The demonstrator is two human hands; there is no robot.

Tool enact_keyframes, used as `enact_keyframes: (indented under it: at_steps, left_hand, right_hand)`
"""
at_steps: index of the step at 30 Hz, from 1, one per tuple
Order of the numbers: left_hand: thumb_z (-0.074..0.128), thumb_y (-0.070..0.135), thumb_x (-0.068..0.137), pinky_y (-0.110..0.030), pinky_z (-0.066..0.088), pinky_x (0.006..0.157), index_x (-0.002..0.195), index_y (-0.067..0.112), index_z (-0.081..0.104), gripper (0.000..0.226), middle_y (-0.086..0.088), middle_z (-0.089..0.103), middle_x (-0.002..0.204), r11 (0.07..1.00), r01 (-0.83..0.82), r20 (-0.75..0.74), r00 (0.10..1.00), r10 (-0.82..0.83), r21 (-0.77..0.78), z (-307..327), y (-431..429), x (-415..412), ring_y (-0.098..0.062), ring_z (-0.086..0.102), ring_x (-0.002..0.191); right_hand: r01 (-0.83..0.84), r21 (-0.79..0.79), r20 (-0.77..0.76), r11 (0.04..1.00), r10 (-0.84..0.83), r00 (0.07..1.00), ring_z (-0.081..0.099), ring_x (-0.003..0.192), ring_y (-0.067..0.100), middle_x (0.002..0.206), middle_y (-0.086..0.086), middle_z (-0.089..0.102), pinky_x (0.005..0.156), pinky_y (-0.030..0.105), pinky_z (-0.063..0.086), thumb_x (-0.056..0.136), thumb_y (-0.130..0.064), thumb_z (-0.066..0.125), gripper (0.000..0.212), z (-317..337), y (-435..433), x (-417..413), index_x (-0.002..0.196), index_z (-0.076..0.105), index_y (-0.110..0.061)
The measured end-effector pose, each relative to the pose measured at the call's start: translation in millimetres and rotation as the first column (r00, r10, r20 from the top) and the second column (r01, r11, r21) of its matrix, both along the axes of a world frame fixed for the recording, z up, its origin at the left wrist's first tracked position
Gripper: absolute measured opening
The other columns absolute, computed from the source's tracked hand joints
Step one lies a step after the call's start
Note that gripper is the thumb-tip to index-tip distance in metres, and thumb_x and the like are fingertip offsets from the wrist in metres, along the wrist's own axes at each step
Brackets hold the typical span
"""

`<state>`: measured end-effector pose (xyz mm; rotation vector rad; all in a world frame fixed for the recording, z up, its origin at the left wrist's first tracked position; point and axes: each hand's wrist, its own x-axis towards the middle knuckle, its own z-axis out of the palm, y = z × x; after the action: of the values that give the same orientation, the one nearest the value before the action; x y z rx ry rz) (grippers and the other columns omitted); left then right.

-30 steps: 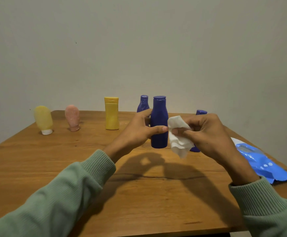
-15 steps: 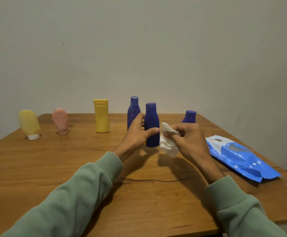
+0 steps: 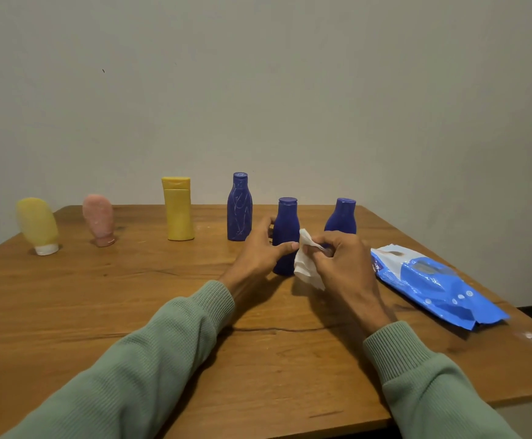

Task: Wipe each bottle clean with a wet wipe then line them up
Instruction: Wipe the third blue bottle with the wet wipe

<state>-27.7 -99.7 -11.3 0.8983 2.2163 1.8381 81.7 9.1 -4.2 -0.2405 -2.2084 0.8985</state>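
Observation:
A dark blue bottle (image 3: 286, 229) stands upright on the wooden table (image 3: 131, 296), and my left hand (image 3: 263, 248) grips its body, thumb in front and fingers behind. My right hand (image 3: 340, 264) pinches a crumpled white wet wipe (image 3: 304, 264) just right of that bottle. Behind them stand a taller blue bottle (image 3: 239, 207) with scribble marks and a squat blue bottle (image 3: 342, 217). Further left are a yellow flip-top bottle (image 3: 178, 209), a pink tube (image 3: 99, 220) on its cap and a yellow tube (image 3: 38, 224) on its white cap.
A blue and white wet wipe pack (image 3: 432, 283) lies on the table to the right of my right hand, near the right edge. A plain wall rises right behind the table's far edge.
The view has tilted so the hands and bottles sit lower and further off. My left hand keeps its hold on the blue bottle, and my right hand has stayed beside it with the wipe.

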Motion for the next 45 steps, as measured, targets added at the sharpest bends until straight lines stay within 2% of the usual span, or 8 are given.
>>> enact_keyframes:
  at_steps: [2, 7, 13, 19, 24, 34, 41, 45]
  left_hand:
    - [0.069, 0.016, 0.087, -0.042, 0.049, 0.099, 0.132, 0.019, 0.046, 0.051, -0.002, 0.055, 0.133, 1.000, 0.003, 0.009, 1.000, -0.003, -0.006, -1, 1, 2, -0.018, 0.053, 0.117]
    - [0.069, 0.016, 0.087, -0.037, 0.050, 0.095, 0.128, 0.021, 0.047, 0.046, -0.001, 0.055, 0.129, 1.000, 0.021, 0.001, 1.000, -0.021, -0.001, -2, 5, 2, -0.017, 0.053, 0.114]
    - [0.070, 0.016, 0.086, -0.049, 0.048, 0.100, 0.123, 0.028, 0.047, 0.046, 0.001, 0.055, 0.128, 1.000, 0.018, 0.016, 1.000, -0.018, -0.010, -4, 9, 2, -0.021, 0.054, 0.119]
    - [0.070, 0.016, 0.085, -0.047, 0.050, 0.098, 0.127, 0.026, 0.045, 0.049, -0.003, 0.054, 0.131, 1.000, 0.007, 0.017, 1.000, -0.007, -0.023, -4, 7, 1, -0.019, 0.054, 0.115]
    - [0.071, 0.016, 0.085, -0.046, 0.052, 0.095, 0.128, 0.025, 0.045, 0.051, 0.007, 0.054, 0.113, 1.000, 0.016, 0.015, 1.000, -0.016, -0.022, -5, 6, 2, -0.018, 0.056, 0.110]
    - [0.069, 0.018, 0.087, -0.036, 0.052, 0.092, 0.120, 0.027, 0.046, 0.041, 0.012, 0.052, 0.106, 0.999, 0.000, -0.039, 0.999, -0.002, -0.047, -4, 5, 3, -0.013, 0.055, 0.104]
    - [0.072, 0.005, 0.081, -0.036, 0.056, 0.085, 0.121, 0.025, 0.046, 0.052, 0.002, 0.057, 0.111, 0.999, -0.004, 0.035, 0.999, 0.005, -0.034, -2, 1, 0, -0.016, 0.060, 0.100]
    - [0.064, -0.002, 0.083, -0.031, 0.056, 0.079, 0.112, 0.015, 0.050, 0.035, -0.006, 0.059, 0.103, 0.991, -0.134, 0.001, 0.991, 0.135, 0.028, 2, -15, -10, -0.022, 0.062, 0.095]
  right_hand:
    - [0.015, 0.035, 0.008, 0.999, -0.016, 1.000, 0.054, 0.079, -0.002, 0.097, -0.003, 0.066, 0.064, 0.010, 0.040, 0.086, -0.019, 0.066, 0.021, -1, 0, -1, 0.107, 0.069, -0.015]
    - [0.047, 0.075, 0.016, 0.996, -0.048, 0.999, 0.055, 0.084, 0.005, 0.100, 0.001, 0.067, 0.071, 0.012, 0.043, 0.086, -0.019, 0.066, 0.022, -5, 3, -3, 0.107, 0.068, -0.013]
    - [0.061, 0.091, 0.025, 0.994, -0.063, 0.998, 0.058, 0.084, 0.006, 0.097, 0.000, 0.068, 0.071, 0.013, 0.044, 0.086, -0.022, 0.066, 0.022, -7, 4, -3, 0.106, 0.069, -0.014]
    - [0.056, 0.091, 0.036, 0.994, -0.059, 0.998, 0.057, 0.084, 0.005, 0.100, 0.000, 0.068, 0.073, 0.013, 0.044, 0.086, -0.022, 0.066, 0.023, -8, 4, -3, 0.108, 0.068, -0.014]
    - [0.066, 0.117, 0.017, 0.991, -0.068, 0.998, 0.054, 0.078, 0.001, 0.097, -0.001, 0.068, 0.065, 0.009, 0.038, 0.086, -0.022, 0.066, 0.021, -8, 3, -3, 0.106, 0.070, -0.015]
    - [0.059, 0.123, 0.023, 0.991, -0.063, 0.998, 0.053, 0.078, 0.001, 0.099, -0.001, 0.068, 0.064, 0.009, 0.036, 0.086, -0.023, 0.066, 0.021, -7, 3, -3, 0.106, 0.069, -0.016]
    - [0.056, 0.132, -0.009, 0.990, -0.055, 0.998, 0.052, 0.076, -0.004, 0.099, -0.001, 0.068, 0.064, 0.009, 0.037, 0.085, -0.020, 0.067, 0.022, -7, 1, -3, 0.106, 0.069, -0.015]
    - [0.003, 0.138, -0.044, 0.990, 0.003, 0.999, 0.052, 0.074, -0.008, 0.095, -0.008, 0.065, 0.062, 0.005, 0.040, 0.085, -0.021, 0.068, 0.021, -5, -8, -2, 0.105, 0.069, -0.015]
